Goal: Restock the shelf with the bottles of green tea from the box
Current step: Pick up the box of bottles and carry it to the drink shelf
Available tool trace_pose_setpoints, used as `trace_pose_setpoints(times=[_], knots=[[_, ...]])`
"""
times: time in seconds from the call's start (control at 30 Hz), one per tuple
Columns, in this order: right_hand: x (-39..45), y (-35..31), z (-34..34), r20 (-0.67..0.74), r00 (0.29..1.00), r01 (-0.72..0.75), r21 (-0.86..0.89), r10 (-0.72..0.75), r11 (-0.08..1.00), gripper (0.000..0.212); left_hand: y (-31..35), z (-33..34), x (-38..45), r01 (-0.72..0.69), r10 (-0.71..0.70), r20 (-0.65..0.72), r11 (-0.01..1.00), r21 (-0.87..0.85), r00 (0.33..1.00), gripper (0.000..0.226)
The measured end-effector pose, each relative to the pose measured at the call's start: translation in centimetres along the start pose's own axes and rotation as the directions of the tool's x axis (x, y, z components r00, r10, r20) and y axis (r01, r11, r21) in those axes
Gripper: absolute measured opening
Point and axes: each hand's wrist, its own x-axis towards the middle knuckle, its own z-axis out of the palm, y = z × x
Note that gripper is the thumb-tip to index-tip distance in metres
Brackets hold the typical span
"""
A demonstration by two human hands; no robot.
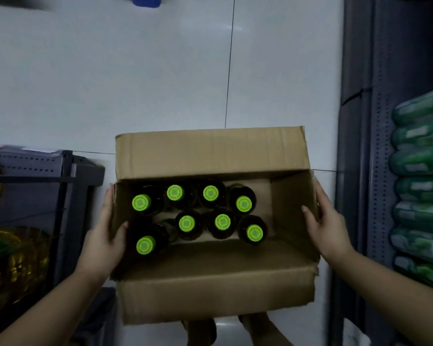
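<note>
An open cardboard box sits below me with its flaps folded out. Several dark green tea bottles with bright green caps stand upright in its left and middle part; the right end is bare cardboard. My left hand grips the left wall, thumb inside by a bottle. On the opposite wall my right hand holds on, its thumb inside the box. The grey shelf on the right carries a row of green-labelled bottles.
Pale floor tiles stretch ahead of the box. A low grey rack with yellow bottles stands on the left. My feet show under the box's near flap. A blue object lies at the far top.
</note>
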Motion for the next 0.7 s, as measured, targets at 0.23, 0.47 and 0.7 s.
trace_pose_setpoints(times=[0.23,0.47,0.7], knots=[[-4.6,-8.4,-7.4,-0.036,0.997,0.072,0.008,-0.071,0.997,0.068,9.1,-7.9,-4.4,-0.081,0.083,-0.024,0.994,0.069,0.996,0.081],[-13.8,-21.3,-19.0,-0.094,0.98,0.18,0.055,-0.174,0.982,0.067,22.3,-19.3,-14.9,-0.106,0.107,-0.127,0.994,0.013,0.986,0.089],[-22.1,-34.7,-30.5,-0.082,0.923,0.374,-0.038,-0.376,0.927,0.078,32.6,-28.7,-25.9,-0.185,0.161,-0.223,0.979,-0.088,0.961,0.081]])
